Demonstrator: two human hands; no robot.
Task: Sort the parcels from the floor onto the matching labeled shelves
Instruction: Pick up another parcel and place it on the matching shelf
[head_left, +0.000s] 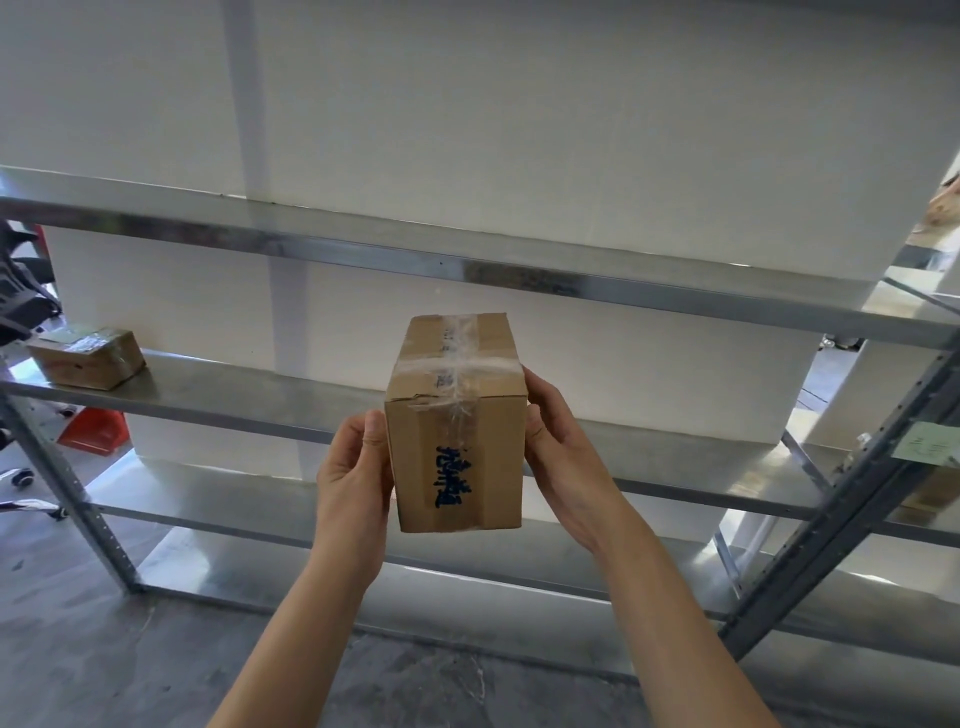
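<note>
One cardboard box (457, 431), sealed with clear tape and marked with dark handwriting on its near face, is held in the air in front of a metal rack (363, 249), level with the middle shelf. Left hand (353, 483): grips the box's left side, thumb along the edge, other fingers hidden behind. Right hand (558, 452): fingers and thumb curl round the right side. One smaller parcel (88, 356) lies far left on that shelf. One green paper label (930, 441) is on the right upright.

Tall parcel (457, 415): brown cardboard, clear-taped, blue handwriting on near face; you hold it upright between left hand (353, 483) and right hand (561, 452), before the metal shelves (234, 387). Flat parcel (88, 356): taped, lying at one shelf's left end.
</note>
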